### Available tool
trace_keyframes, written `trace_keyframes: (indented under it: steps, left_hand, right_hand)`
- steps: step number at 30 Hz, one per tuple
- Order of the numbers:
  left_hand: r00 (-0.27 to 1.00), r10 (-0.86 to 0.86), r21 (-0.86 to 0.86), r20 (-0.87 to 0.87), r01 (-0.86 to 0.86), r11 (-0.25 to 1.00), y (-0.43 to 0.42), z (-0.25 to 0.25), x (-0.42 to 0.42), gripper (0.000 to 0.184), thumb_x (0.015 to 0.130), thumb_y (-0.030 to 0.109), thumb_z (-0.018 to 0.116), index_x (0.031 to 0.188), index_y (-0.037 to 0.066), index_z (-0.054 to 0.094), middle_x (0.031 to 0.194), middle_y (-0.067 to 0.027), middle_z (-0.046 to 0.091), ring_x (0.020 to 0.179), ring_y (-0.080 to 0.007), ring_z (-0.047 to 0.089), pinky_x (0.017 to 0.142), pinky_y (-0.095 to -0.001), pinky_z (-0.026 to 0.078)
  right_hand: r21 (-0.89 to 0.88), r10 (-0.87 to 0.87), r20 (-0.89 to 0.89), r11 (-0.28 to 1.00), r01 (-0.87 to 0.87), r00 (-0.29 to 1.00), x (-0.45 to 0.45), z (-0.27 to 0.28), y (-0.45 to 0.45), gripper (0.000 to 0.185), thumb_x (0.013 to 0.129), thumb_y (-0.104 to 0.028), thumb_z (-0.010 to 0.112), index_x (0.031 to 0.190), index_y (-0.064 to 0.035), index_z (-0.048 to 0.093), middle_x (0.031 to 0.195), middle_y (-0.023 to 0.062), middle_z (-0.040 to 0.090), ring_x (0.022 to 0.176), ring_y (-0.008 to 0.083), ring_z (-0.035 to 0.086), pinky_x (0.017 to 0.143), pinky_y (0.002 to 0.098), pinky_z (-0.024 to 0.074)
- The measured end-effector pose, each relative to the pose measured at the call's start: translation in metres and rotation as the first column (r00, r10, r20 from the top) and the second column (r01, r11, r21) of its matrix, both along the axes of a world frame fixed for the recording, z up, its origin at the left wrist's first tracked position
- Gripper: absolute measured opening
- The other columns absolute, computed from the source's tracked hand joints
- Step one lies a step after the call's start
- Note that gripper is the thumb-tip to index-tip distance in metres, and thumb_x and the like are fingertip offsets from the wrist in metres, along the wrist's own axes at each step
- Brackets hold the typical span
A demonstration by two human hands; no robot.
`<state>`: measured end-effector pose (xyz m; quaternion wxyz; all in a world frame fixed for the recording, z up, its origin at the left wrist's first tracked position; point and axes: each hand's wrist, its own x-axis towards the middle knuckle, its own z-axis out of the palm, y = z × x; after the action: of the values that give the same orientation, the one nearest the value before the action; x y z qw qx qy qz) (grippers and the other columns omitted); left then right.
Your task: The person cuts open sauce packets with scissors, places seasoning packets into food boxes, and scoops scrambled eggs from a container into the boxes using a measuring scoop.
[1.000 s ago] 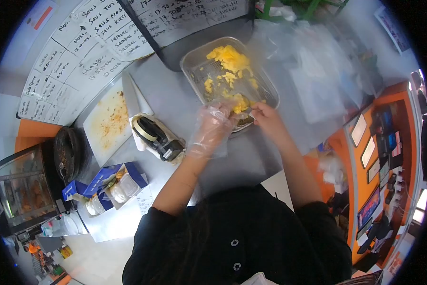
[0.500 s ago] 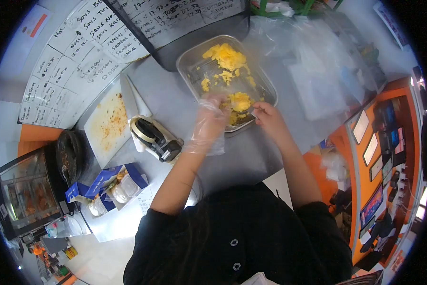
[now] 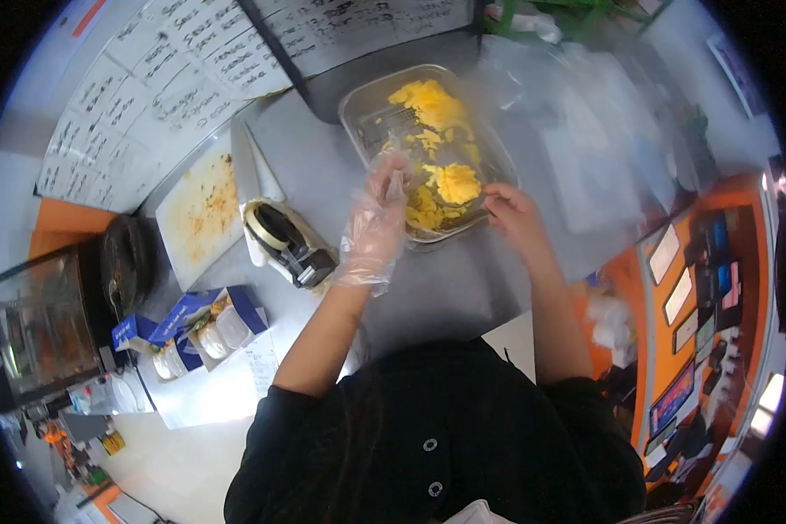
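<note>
A rectangular metal tray [image 3: 351, 118] holds crumbled yellow food resembling scrambled egg [image 3: 454, 183], in clumps at its far end and near end. My left hand [image 3: 375, 218] wears a loose clear plastic glove and is over the tray's left side. Its fingers point away from me, partly blurred under the plastic, and I see no food in them. Bare, my right hand [image 3: 517, 223] is closed at the tray's right near corner, thumb and fingers pinching its rim.
Left of the tray lie a knife [image 3: 246, 166], a stained cutting board [image 3: 199, 214] and a black-and-cream device [image 3: 288, 244]. Blue food boxes [image 3: 209, 327] stand nearer left. Clear plastic bags [image 3: 585, 131] fill the right side. Written whiteboards [image 3: 183, 70] border the back.
My left hand has drawn back left from the near clump of yellow food, which now shows more fully. My right hand stays at the tray's corner. The whole view has shifted slightly.
</note>
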<state>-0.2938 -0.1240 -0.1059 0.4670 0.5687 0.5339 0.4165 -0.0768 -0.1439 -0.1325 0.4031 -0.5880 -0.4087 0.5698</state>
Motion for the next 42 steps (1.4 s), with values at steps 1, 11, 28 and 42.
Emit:
trace_keyframes:
  steps: [1, 11, 28, 42]
  left_hand:
    - [0.999, 0.036, -0.022, 0.022, -0.036, 0.999, -0.005, 0.004, -0.005, 0.049, 0.079, -0.004, 0.045, 0.127, 0.005, 0.042, 0.118, -0.0126, 0.053, 0.107, -0.0240, 0.053, 0.096, -0.0359, 0.038]
    - [0.748, 0.401, 0.549, -0.529, -0.058, 0.833, -0.190, 0.025, -0.203, 0.051, 0.061, -0.011, 0.053, 0.110, 0.004, 0.055, 0.113, -0.0127, 0.058, 0.101, -0.0327, 0.055, 0.094, -0.0466, 0.039]
    - [0.497, -0.087, -0.021, -0.863, 0.138, 0.990, -0.261, -0.043, -0.392, 0.040, 0.073, 0.039, 0.062, 0.088, 0.002, 0.061, 0.091, -0.0158, 0.058, 0.089, -0.0333, 0.055, 0.085, -0.0458, 0.040]
    - [0.515, 0.164, 0.253, -0.841, 0.105, 0.962, -0.280, -0.055, -0.412, 0.034, 0.073, 0.036, 0.063, 0.096, 0.011, 0.063, 0.103, -0.0055, 0.060, 0.108, -0.0208, 0.051, 0.100, -0.0527, 0.022]
  right_hand:
    - [0.024, 0.011, -0.007, 1.000, -0.011, 1.000, 0.002, 0.000, 0.004, 0.026, 0.086, -0.015, 0.056, 0.108, -0.0018, 0.058, 0.088, 0.0042, 0.057, 0.077, 0.0107, 0.053, 0.067, 0.0242, 0.0455]
    - [0.006, 0.225, 0.104, 0.974, -0.227, 0.969, -0.042, 0.061, 0.019, 0.032, 0.087, -0.021, 0.057, 0.114, -0.0048, 0.053, 0.081, -0.0050, 0.049, 0.063, 0.0025, 0.042, 0.051, 0.0160, 0.0303]
    - [-0.144, 0.580, -0.203, 0.779, -0.610, 0.789, -0.351, 0.048, -0.121, 0.025, 0.088, -0.015, 0.055, 0.109, -0.0033, 0.051, 0.068, -0.0043, 0.040, 0.057, 0.0032, 0.037, 0.046, 0.0188, 0.0255]
    - [0.251, 0.498, 0.703, 0.493, -0.833, 0.507, -0.442, -0.016, -0.170, 0.022, 0.082, -0.008, 0.054, 0.103, -0.0080, 0.055, 0.090, 0.0166, 0.062, 0.071, 0.0332, 0.062, 0.062, 0.0390, 0.0495]
